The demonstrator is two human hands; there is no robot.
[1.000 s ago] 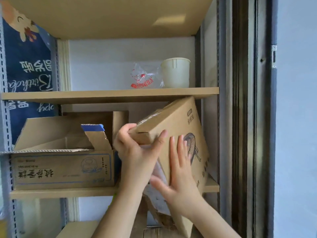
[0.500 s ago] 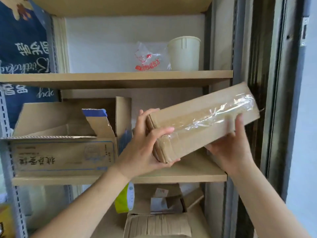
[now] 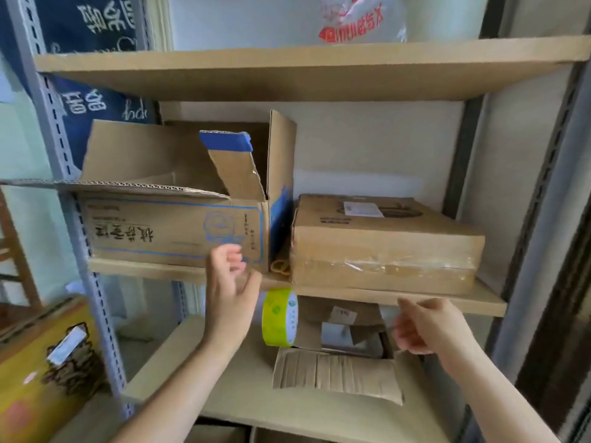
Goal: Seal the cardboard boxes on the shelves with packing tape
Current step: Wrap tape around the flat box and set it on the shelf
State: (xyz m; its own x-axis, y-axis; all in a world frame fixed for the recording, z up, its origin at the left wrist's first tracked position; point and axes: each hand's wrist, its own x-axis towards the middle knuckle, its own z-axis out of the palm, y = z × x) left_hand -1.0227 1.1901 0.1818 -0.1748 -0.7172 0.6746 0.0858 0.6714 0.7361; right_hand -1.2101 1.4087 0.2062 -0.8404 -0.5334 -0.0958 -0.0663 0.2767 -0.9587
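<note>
A flat cardboard box (image 3: pixel 383 247) with clear tape along its front seam lies on the right of the middle shelf (image 3: pixel 447 300). Left of it stands a larger box (image 3: pixel 172 231) with its flaps up, one flap edged in blue tape. A yellow-green roll of packing tape (image 3: pixel 279 316) stands upright just under the shelf's front edge. My left hand (image 3: pixel 233 282) hovers in front of the larger box's lower right corner, fingers loosely curled, holding nothing. My right hand (image 3: pixel 425 327) hangs below the shelf edge under the taped box, also empty.
On the lower shelf (image 3: pixel 179 362) sits an opened box (image 3: pixel 339 369) with folded-out flaps. A yellow carton (image 3: pixel 41 372) is at the lower left. The top shelf (image 3: pixel 287 65) holds a plastic bag (image 3: pixel 355 20). Grey metal uprights (image 3: pixel 60 148) frame the shelving.
The taped box went from my two hands, tilted in the air, to lying flat on the middle shelf. Both hands have let go and drawn back below it. The view dropped lower.
</note>
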